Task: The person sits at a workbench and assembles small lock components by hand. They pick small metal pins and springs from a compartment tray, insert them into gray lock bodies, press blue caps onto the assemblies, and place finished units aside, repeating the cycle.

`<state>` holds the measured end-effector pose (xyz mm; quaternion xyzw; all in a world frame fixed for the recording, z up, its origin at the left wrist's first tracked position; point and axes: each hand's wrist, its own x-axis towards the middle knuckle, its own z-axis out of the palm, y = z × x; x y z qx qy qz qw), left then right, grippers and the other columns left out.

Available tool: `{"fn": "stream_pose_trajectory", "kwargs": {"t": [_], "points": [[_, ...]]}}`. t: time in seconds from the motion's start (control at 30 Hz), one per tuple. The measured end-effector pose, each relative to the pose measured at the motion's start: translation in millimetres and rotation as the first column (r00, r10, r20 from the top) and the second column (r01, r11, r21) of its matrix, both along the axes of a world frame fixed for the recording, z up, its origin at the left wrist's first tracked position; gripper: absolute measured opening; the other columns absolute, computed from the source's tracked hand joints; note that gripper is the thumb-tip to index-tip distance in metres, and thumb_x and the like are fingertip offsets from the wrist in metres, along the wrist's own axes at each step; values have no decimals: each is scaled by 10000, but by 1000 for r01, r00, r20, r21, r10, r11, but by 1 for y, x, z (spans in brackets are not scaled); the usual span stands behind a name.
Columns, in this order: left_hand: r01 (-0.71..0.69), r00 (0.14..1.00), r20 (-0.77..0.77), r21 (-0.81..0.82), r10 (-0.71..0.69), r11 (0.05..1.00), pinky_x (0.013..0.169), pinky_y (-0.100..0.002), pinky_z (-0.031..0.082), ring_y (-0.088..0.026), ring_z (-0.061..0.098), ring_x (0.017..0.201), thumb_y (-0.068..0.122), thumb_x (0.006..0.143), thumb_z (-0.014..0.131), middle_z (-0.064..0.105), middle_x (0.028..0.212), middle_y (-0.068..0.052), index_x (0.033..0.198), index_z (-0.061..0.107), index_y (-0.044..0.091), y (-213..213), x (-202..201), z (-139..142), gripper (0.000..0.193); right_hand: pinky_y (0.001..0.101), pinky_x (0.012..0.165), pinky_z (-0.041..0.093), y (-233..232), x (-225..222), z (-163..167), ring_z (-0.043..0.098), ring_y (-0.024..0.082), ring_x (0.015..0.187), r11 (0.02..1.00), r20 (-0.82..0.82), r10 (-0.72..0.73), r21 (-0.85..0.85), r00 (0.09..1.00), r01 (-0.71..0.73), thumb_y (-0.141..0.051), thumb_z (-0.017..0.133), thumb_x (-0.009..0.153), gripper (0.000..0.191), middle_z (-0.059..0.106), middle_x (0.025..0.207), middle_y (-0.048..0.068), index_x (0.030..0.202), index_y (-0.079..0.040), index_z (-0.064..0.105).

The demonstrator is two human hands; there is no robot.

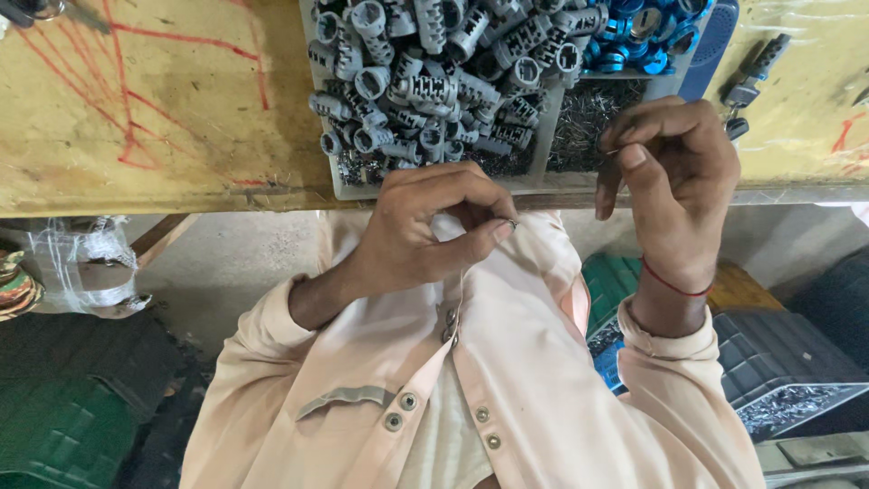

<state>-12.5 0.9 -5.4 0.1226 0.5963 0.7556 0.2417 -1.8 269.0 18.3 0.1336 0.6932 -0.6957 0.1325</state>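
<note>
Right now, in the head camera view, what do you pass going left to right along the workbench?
Red scribbled marks on the wooden bench → tray compartment of grey slotted cylinders → compartment of blue ring parts → dark key-like piece lying on the bench beyond the tray.

A yellowed wooden bench (163, 109) bears red scribbled lines (127, 91). Dark keys (751, 81) lie on its right part. Below it, a clear plastic bag (86, 263) sits at left, a green crate (54, 435) beneath, and a dark crate (787, 362) at right.
</note>
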Motion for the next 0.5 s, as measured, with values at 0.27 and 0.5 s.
{"fn": "stream_pose_trajectory", "kwargs": {"t": [0.27,0.5], "points": [[9,1000,8,4,-9,1000,777,-225,632,-92,726,876,-6,978,722,704,1019,-50,1073,694,6,-1,0,1,99,201,567,503,-9,-1,5,594,99,633,996,-60,13,89,998,-7,131,651,1037,322,652,1034,196,1166,-27,401],[-107,994,19,24,107,994,697,-203,564,-104,673,826,-17,963,723,707,970,-74,1059,687,-19,-28,9,7,103,248,676,580,-5,23,8,674,156,802,977,-194,83,211,978,-41,162,663,1048,280,660,1110,209,1192,19,469]]}}
